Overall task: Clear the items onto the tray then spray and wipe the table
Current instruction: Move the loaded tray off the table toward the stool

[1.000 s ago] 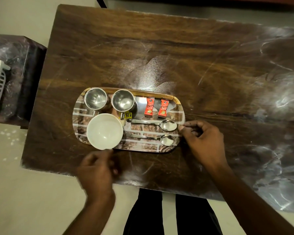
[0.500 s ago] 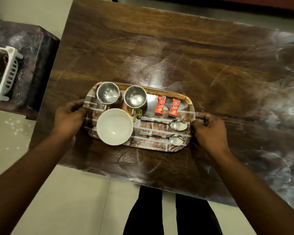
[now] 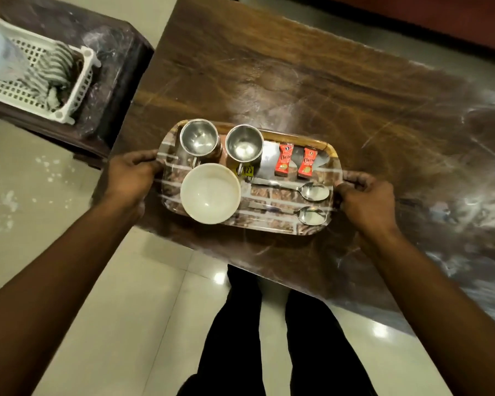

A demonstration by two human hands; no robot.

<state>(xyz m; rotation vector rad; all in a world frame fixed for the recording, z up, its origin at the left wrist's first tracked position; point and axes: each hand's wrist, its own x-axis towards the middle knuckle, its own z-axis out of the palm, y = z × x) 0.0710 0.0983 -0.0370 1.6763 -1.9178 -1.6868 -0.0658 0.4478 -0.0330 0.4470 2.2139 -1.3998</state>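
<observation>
Clearing looks done, since the steel cups [image 3: 199, 138], white bowl [image 3: 210, 193], red sachets [image 3: 284, 160] and spoons [image 3: 315, 192] all sit on the tray [image 3: 297, 137] at the worktop's [image 3: 297, 81] near edge, with the left hand [image 3: 129, 175] and right hand [image 3: 366, 198] each gripping a short end with curled fingers, while spraying and wiping are yet to do

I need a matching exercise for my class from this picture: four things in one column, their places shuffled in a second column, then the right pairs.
Things
1. white bowl
2. red sachets
3. spoons
4. white basket

Places
A. on the side table
B. near left part of the tray
C. far right part of the tray
D. near right part of the tray

Pairs: 1-B, 2-C, 3-D, 4-A
</observation>
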